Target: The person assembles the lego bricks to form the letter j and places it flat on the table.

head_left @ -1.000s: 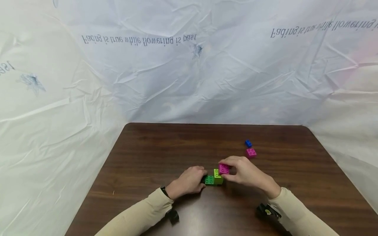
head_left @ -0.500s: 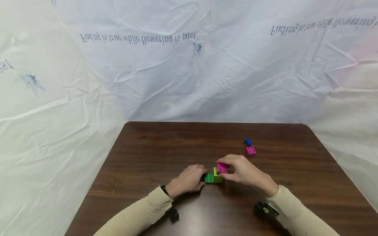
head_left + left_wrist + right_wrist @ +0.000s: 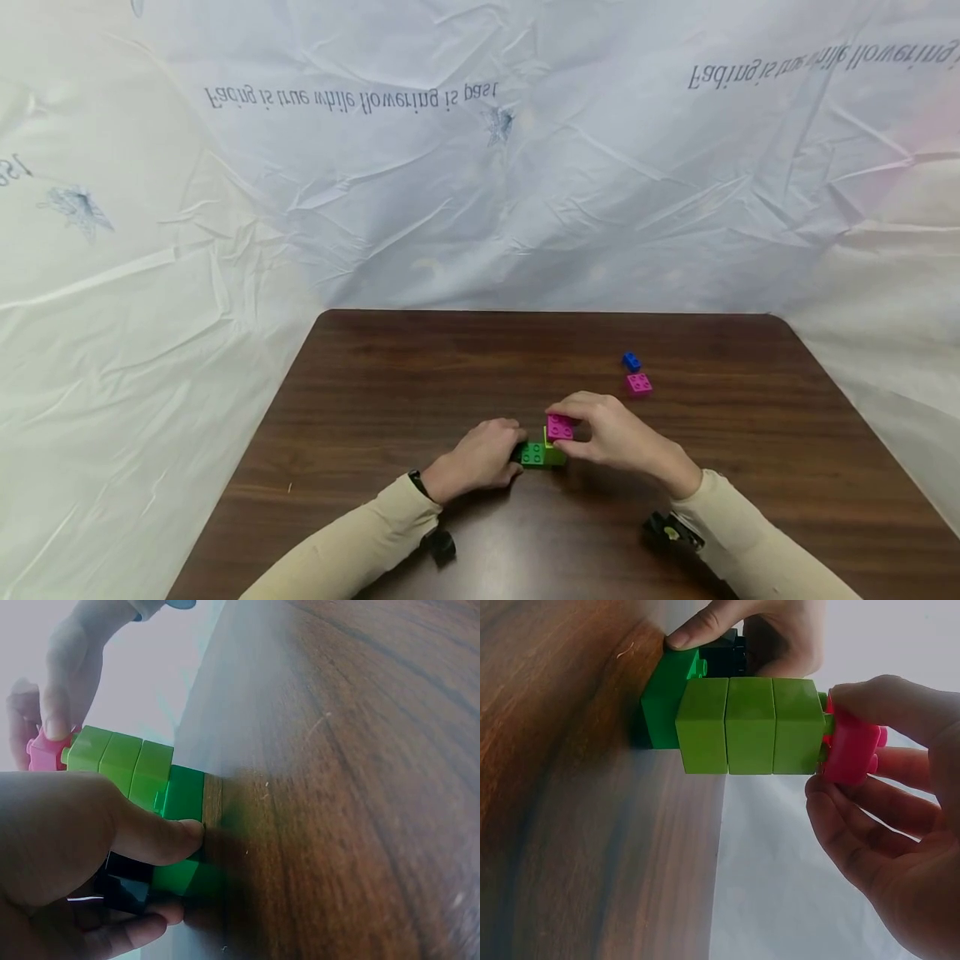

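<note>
My right hand (image 3: 622, 442) pinches a pink toy brick (image 3: 851, 746) between thumb and fingers. The brick sits slightly tilted at the top of a stack of three lime-green bricks (image 3: 750, 726), and lime studs show in the gap between them. A darker green brick (image 3: 666, 701) forms the base on the table, under one end of the stack. My left hand (image 3: 480, 457) holds that base, its thumb on the green side. A black brick (image 3: 124, 892) stands on the green base too, partly hidden by the left hand.
A second pink brick (image 3: 639, 384) and a small blue brick (image 3: 632, 362) lie further back on the dark wooden table (image 3: 420, 367), to the right. White printed sheeting (image 3: 480, 208) hangs behind the table and at its sides.
The right hand has moved a little to the left, bringing the pink brick over the lime stack. The left hand has kept its grip in the same place.
</note>
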Demonstrator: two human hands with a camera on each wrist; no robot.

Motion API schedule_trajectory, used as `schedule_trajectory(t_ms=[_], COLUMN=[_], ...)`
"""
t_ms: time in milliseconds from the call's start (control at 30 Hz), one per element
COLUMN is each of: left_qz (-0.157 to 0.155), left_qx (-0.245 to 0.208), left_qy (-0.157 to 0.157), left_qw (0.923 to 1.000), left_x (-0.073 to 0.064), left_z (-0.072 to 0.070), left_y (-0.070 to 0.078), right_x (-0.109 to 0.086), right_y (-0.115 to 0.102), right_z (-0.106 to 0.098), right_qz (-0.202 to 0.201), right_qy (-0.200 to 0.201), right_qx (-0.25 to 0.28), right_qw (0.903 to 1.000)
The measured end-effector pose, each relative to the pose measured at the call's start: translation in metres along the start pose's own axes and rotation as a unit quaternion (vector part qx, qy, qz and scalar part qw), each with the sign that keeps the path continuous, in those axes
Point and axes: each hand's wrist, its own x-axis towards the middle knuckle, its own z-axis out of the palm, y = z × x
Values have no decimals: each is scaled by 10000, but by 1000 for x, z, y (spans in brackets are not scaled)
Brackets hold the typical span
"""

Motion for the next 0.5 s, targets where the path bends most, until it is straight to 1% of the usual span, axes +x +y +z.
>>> schedule_trajectory(t_ms=[200,400,500], left_qz=[-8,-21,-16], left_qx=[-9,-48,-55], left_qy=[-5,-48,-20], left_qw=[10000,10000,10000], left_x=[1,1,1], left_z=[0,0,0], left_y=[0,0,1], right_x=[1,1,1], right_y=[0,-2,-3], right_z=[1,2,3], right_qz=[-85,38,47], right_qy=[35,-48,-76], right_qx=[30,110,95], right_qw=[10000,9999,9999])
